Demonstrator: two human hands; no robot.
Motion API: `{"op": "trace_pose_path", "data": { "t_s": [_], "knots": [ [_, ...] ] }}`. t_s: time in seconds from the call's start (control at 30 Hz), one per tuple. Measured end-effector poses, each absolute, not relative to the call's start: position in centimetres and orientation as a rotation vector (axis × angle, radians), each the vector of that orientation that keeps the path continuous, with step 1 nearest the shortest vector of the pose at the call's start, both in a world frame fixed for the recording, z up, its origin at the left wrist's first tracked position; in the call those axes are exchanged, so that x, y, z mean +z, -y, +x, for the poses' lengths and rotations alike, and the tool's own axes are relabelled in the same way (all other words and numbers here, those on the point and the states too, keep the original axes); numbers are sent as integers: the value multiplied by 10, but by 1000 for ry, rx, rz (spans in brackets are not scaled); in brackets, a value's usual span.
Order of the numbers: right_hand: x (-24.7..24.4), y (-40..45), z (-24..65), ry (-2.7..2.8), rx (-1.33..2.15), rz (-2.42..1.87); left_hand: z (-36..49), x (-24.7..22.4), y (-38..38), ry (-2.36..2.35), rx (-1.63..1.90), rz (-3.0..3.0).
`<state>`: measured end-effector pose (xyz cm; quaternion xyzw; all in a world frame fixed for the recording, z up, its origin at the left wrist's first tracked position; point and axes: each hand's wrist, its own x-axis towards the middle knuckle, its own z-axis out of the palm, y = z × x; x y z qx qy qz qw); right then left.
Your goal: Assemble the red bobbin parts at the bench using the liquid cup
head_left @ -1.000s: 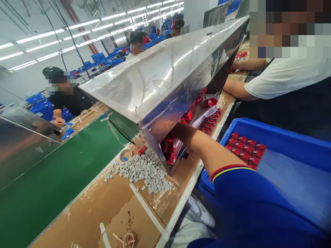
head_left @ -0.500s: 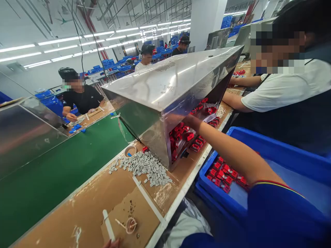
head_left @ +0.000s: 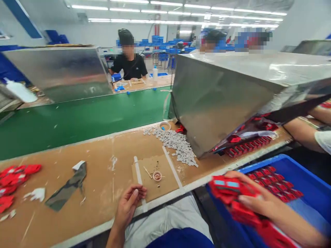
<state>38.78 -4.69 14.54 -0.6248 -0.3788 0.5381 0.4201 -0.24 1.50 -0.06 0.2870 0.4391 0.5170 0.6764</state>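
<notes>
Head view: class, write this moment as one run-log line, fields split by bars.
right hand: holds red parts by blue bin | left hand: at table edge, nothing visible in it | grey pieces: heaped beside metal hood

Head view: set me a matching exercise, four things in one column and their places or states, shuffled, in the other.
1. Right hand
2. Left hand
3. Small grey pieces
4. Blue bin

A. Heaped beside the metal hood
B. Gripping red parts
C. Has rows of red pieces inside
D. Near the front edge of the bench

Pairs: 1-B, 2-D, 3-A, 4-C
</notes>
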Motion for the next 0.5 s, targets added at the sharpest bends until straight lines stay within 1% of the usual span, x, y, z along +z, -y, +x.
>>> {"op": "trace_pose_path", "data": {
  "t_s": [0.03, 0.1, 0.17, 0.2, 0.23, 0.3, 0.37, 0.5],
  "knots": [
    [147, 23, 361, 1040, 1532, -1490, -5, -3, -9, -954, 1179, 638],
    [152, -40, 304, 1369, 1725, -1263, -13, -6, 3, -912, 1210, 615],
    [153, -107, 245, 1769, 1694, -1051, -23, -7, 17, -913, 1263, 585],
    [151, -137, 215, 1984, 1554, -991, -28, -6, 24, -925, 1302, 568],
    [147, -164, 185, 2232, 1328, -967, -32, -5, 31, -942, 1339, 552],
    [135, -202, 130, 2704, 698, -937, -38, -3, 44, -980, 1394, 529],
    [119, -220, 89, 2901, 460, -848, -39, -5, 56, -1023, 1438, 510],
    [93, -227, 61, 3101, 345, -704, -30, -17, 74, -1110, 1541, 476]
  ]
}}
